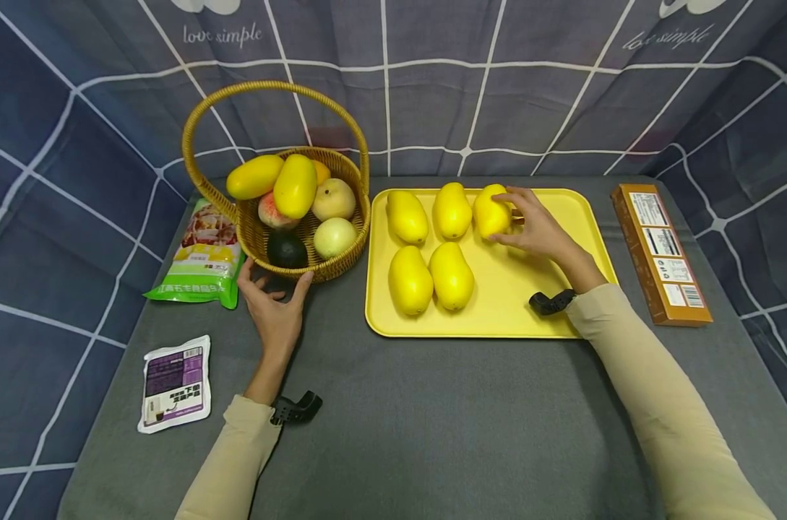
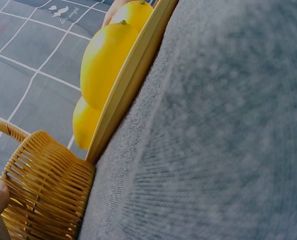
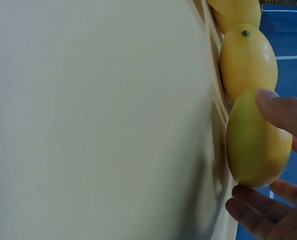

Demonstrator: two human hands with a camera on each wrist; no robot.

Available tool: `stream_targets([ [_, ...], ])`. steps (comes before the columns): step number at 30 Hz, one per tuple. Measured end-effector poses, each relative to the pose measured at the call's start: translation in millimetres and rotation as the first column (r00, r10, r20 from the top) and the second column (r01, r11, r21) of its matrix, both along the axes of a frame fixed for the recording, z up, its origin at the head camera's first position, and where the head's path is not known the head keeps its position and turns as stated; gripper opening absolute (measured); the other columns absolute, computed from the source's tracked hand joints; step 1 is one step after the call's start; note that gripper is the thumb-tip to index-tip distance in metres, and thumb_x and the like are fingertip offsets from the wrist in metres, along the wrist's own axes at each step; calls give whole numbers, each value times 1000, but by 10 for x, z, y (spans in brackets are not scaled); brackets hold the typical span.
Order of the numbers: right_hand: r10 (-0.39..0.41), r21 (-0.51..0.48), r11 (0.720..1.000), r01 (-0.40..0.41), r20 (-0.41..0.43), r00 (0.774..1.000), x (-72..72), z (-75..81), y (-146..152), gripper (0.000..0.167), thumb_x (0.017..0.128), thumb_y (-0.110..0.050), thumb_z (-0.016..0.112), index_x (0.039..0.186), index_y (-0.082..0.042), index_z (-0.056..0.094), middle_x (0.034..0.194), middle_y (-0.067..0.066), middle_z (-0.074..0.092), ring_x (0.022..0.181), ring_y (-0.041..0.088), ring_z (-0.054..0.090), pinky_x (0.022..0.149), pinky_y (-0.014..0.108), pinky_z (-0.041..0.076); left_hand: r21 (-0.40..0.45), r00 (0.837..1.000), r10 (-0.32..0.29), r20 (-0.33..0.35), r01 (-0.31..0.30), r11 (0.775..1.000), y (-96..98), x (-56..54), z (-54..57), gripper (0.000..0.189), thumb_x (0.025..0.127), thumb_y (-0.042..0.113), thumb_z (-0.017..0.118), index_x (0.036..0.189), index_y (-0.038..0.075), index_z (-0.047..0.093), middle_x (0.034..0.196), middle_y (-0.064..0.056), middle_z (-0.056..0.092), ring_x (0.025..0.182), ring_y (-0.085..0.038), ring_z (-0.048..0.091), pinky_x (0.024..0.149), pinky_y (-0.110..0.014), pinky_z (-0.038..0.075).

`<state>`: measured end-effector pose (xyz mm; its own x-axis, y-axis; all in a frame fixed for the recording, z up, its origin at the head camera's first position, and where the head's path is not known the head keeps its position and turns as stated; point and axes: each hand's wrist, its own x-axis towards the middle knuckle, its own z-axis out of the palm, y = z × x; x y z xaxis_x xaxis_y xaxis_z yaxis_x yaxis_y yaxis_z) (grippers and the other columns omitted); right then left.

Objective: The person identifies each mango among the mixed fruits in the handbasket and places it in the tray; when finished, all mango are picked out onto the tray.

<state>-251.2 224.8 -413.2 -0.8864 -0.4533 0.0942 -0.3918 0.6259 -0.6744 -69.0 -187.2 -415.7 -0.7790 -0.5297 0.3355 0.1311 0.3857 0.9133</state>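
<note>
My right hand holds a yellow mango at the back of the yellow tray. In the right wrist view the thumb lies on this mango, with fingers around its lower end. Several other mangoes lie on the tray to its left, in two rows. My left hand rests against the front of the wicker basket, thumb and fingers spread along its wall. Inside the basket are two mangoes, a peach, a dark avocado and pale round fruits.
A green food bag lies left of the basket, partly behind it. Nearer the front left is a white and purple packet. A long brown box lies right of the tray. Checked cloth walls enclose the grey table.
</note>
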Motion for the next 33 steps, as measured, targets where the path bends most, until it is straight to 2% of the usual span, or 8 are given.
stream_targets([
  [21,11,26,1000,-11,-15,1000,29,-22,55,76,78,-13,83,143,-5,44,151,26,26,130,45,40,101,59,42,-8,1000,13,3,-13,1000,-2,-1,-14,84,83,14,79,146,-4,27,149,-23,32,121,-36,48,80,-41,43],
  [27,10,119,993,0,-88,996,63,129,44,79,78,-21,84,145,-9,44,152,27,26,134,49,35,104,64,35,-14,1000,9,-6,-9,1000,-3,-3,-26,84,83,13,79,146,-4,27,149,-24,32,121,-36,48,80,-43,43],
  [33,66,101,994,-52,-142,988,95,358,-161,79,79,-25,83,147,-14,44,154,22,28,138,45,33,107,64,31,-12,1000,10,-9,-10,1000,-9,-4,-23,84,82,12,79,146,-5,27,148,-24,33,121,-36,48,80,-40,43],
])
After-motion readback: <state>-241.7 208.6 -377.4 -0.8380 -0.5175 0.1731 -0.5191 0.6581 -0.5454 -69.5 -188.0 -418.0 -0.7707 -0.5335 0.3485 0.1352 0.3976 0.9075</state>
